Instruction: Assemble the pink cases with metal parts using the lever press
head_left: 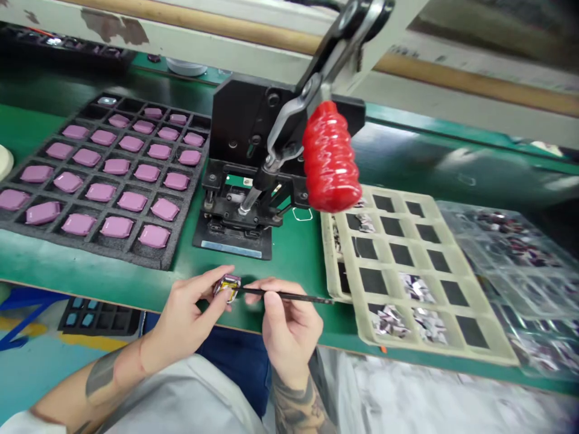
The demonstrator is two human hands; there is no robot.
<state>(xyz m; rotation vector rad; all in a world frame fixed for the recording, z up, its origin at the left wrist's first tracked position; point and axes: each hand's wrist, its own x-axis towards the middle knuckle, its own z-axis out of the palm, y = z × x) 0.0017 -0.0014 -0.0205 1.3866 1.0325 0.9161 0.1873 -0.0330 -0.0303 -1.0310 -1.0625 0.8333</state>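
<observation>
Between its thumb and fingers, my left hand (192, 316) grips a small purple-rimmed part (227, 287) whose yellow and silver inside faces up. My right hand (289, 322) pinches a thin black tool (294, 296), held nearly level, with its left end at the part. Both hands are at the front edge of the green bench (289, 253). Just beyond them stands a black press (239, 211) with a red ribbed handle (332, 158).
On the left lies a black foam tray (149, 260) of purple pieces. A cream compartment tray (434, 265) with small silvery parts is to the right, beside clear plastic trays (520, 259). A smaller black tray (113, 319) with blue pieces sits lower left.
</observation>
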